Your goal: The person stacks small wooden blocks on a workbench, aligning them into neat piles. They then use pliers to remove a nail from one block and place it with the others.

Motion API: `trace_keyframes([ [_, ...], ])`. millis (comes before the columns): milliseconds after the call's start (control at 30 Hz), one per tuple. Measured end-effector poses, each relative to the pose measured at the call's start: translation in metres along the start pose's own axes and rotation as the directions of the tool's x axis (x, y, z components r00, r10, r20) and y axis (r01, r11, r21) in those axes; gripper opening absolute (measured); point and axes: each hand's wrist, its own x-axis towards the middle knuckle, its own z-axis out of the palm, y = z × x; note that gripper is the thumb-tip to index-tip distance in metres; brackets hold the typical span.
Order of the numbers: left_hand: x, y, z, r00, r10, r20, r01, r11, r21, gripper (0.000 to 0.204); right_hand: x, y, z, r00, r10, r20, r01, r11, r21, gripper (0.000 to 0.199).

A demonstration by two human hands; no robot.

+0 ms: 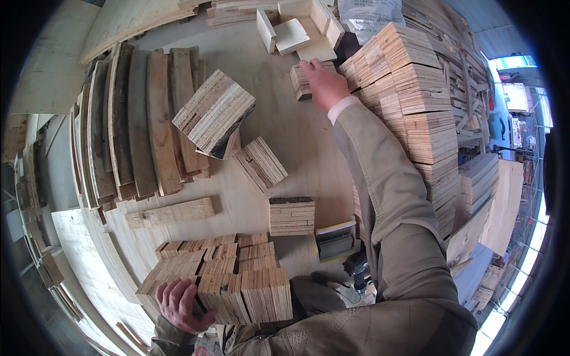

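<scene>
My right arm stretches to the far side of the table, where my right hand (325, 84) is closed over a small plywood block stack (301, 82); its thumb side is partly hidden. Down at the near left, my left hand (185, 305) has its fingers bent over the front end of a pile of plywood blocks (221, 288). A tall wall of stacked plywood blocks (423, 95) rises just right of my right hand. Between my hands, a larger block bundle (215, 113) lies tilted, with a smaller block stack (260, 164) beside it and another stack (291, 216) nearer me.
Long boards (139, 118) stand in a row at the left, and a loose board (170, 212) lies before them. An open plywood box (298, 34) sits at the far edge beside a plastic bag (371, 18). A power drill (358, 268) is near my body.
</scene>
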Motion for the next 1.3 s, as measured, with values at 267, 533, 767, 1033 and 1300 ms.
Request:
trace_keyframes([
  [267,-0.001,-0.002,-0.002,0.999,0.006,0.034,-0.006,1.000,-0.001,0.077,-0.003,0.007,-0.009,0.994,0.073,0.078,-0.072,0.997,-0.012,0.072],
  [533,-0.003,-0.001,-0.001,1.000,0.000,0.011,0.000,1.000,-0.004,0.076,-0.006,0.004,-0.009,0.991,0.100,0.093,-0.101,0.995,0.000,0.076],
  [767,-0.002,0.000,-0.002,1.000,-0.001,0.030,0.001,1.000,-0.010,0.075,-0.007,0.009,-0.003,0.995,0.074,0.063,-0.073,0.997,-0.015,0.073],
  [1033,0.001,0.002,-0.008,0.997,-0.036,0.072,0.037,0.999,-0.022,0.077,-0.009,-0.005,-0.015,0.991,0.130,0.042,-0.125,0.986,-0.106,0.065],
  [1300,0.000,0.000,-0.007,0.999,-0.023,0.048,0.025,0.999,-0.038,0.078,-0.015,-0.105,-0.126,0.894,-0.389,-0.222,0.444,0.837,0.320,0.090],
])
